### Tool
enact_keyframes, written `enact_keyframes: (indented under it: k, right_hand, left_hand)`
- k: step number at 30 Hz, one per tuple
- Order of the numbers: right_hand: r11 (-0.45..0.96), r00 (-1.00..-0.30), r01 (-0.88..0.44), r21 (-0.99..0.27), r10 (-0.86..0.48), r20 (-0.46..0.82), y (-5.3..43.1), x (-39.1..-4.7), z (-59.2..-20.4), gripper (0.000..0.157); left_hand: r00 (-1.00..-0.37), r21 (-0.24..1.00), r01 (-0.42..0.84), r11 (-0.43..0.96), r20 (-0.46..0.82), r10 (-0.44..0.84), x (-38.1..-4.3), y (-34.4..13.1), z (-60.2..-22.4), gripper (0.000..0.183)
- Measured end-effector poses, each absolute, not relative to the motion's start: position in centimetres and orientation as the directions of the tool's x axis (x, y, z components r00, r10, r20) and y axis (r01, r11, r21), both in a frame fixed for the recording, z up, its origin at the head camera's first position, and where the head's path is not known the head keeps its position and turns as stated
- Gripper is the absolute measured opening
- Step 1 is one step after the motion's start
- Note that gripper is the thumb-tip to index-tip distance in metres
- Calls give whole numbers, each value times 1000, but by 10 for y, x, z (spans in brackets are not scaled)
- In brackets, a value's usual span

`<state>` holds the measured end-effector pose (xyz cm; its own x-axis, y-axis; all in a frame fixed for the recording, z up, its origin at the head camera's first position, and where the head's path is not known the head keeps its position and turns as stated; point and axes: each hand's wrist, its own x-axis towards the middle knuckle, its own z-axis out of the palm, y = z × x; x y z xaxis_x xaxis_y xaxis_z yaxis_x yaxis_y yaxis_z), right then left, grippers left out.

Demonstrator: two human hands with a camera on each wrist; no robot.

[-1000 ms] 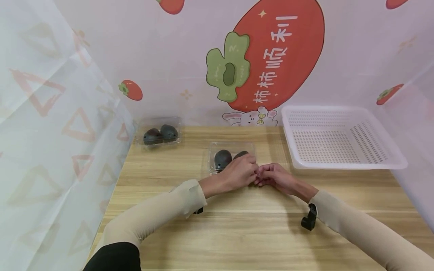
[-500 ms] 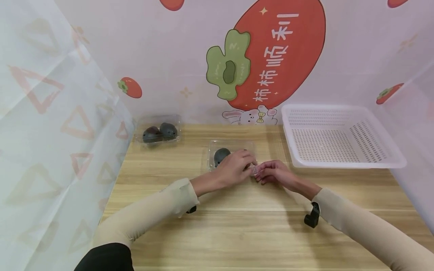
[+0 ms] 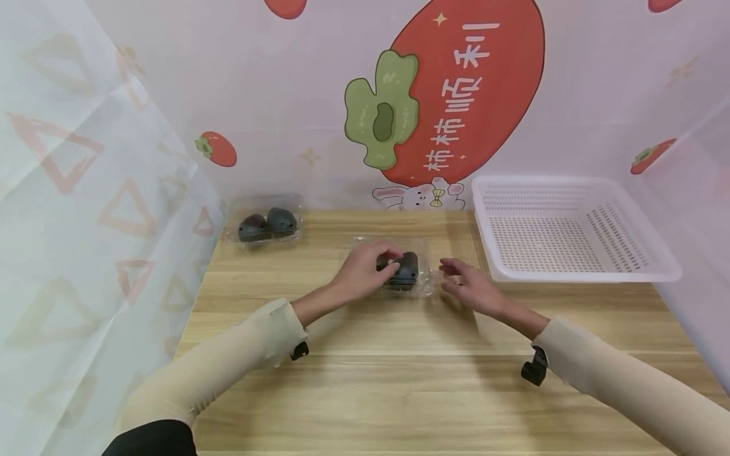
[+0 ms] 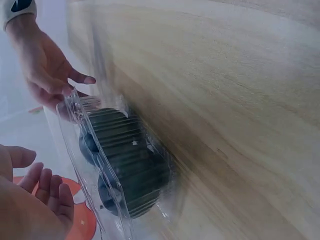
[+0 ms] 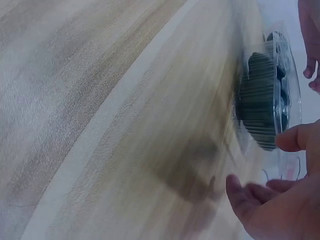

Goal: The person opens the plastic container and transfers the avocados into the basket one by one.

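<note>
Step in hand looks like lid-and-rim work on the clear plastic box [image 3: 423, 266] in the middle of the table [image 3: 365, 392]. Left hand [image 3: 362, 271] hangs just above the lid, fingers loosely bent, thumb apart, gripping nothing. Right hand [image 3: 470, 288] sits beside the box's right end, fingers relaxed and spread, nothing held; in the right wrist view its thumb overlaps the rim, so whether it touches can't be told. To do it well: steady one end with the flat of the fingers, press along the rim rather than mid-lid, work corner by corner. Thin wall should flex easily, so light, even force; a shove at one end would probably slide the whole box. Worth running a fingertip round the edge to check that it's seated. Box itself: see-through, shiny, ribbed sides, flat flange, lying level on the table. Two dark, rounded fruits [image 3: 407, 272] inside, side by side, greenish-black. Lid looks down, but glare and blur hide whether the edge is latched all round. Similar filled box [image 3: 262, 202] stands back left; white basket [image 3: 639, 277] back right, well apart from the first.
</note>
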<state>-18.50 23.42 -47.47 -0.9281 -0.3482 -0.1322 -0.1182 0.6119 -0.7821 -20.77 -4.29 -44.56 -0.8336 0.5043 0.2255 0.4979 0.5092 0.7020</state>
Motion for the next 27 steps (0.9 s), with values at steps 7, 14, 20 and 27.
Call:
enact_keyframes:
  k: [7,14,20,27]
  right_hand:
    - [746,-910,-367,-555,-412,49,227,-178,-465,73]
    - [749,-875,-478,-458,-452,174,217,-173,-453,73]
    - [749,-843,-536,-390,-499,201,212,-174,-444,73]
    - [723,-777,-629,-285,-594,208,199,-179,-433,67]
  left_hand:
    - [-892,800,384,461,192,410,-212,-66,-445,27]
    - [-960,870,226,439,121,253,-218,-89,-449,37]
    - [-986,915,81,396,15,168,-217,-103,-456,41]
    - [-989,923,-10,386,-65,130,-213,-113,-465,42]
